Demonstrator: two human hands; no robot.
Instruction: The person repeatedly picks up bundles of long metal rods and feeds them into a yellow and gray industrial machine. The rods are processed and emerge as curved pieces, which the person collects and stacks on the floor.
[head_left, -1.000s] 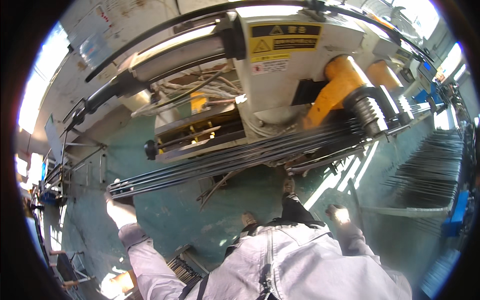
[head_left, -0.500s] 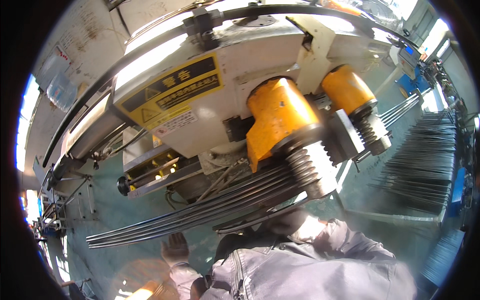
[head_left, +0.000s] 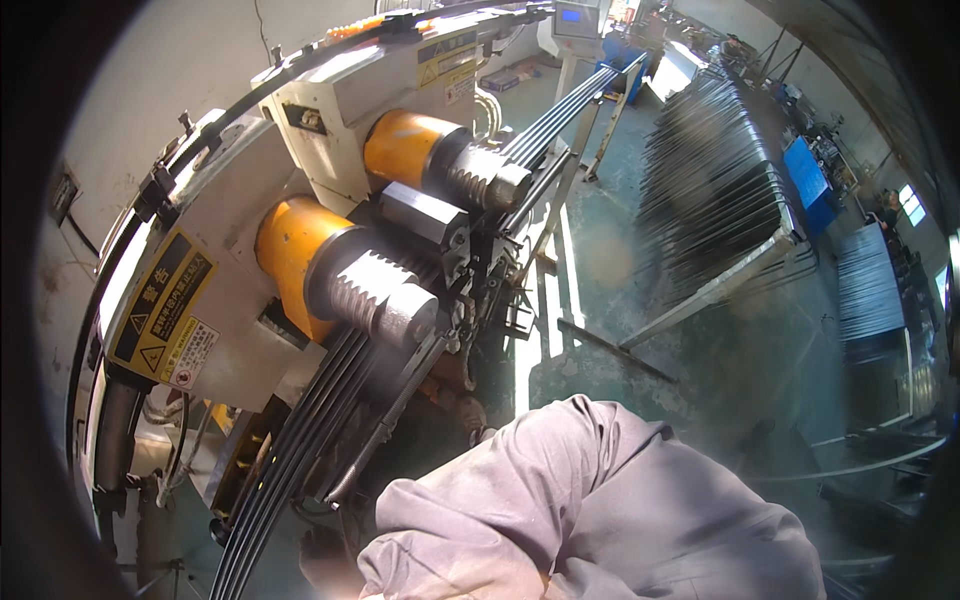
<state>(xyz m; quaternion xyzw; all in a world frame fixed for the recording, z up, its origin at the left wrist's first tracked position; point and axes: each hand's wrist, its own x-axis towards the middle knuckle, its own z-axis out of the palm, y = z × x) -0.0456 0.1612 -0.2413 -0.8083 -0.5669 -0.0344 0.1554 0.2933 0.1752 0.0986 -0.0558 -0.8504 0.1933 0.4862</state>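
Several long dark metal rods (head_left: 290,470) run side by side, passing under the threaded end (head_left: 385,295) of an orange cylinder (head_left: 300,250) on the machine. My left hand (head_left: 325,560) is low at the left, beside the near stretch of the rods; it is dim and its fingers do not show clearly. My right hand (head_left: 466,412) is in shadow just below the machine's front, past a grey sleeve (head_left: 540,450). Its fingers are partly hidden, and whether it grips anything cannot be made out.
A second orange cylinder (head_left: 410,145) with a threaded end stands farther along. More rods (head_left: 560,120) extend toward a control box (head_left: 575,22) at the back. On the right, a metal rack (head_left: 715,280) bears many thin rods. A bar (head_left: 620,350) lies near the rack's foot.
My view has swung to the right, so the machine appears farther left and the rack shows more fully. My left hand, open beside the rods before, is now dim at the lower left.
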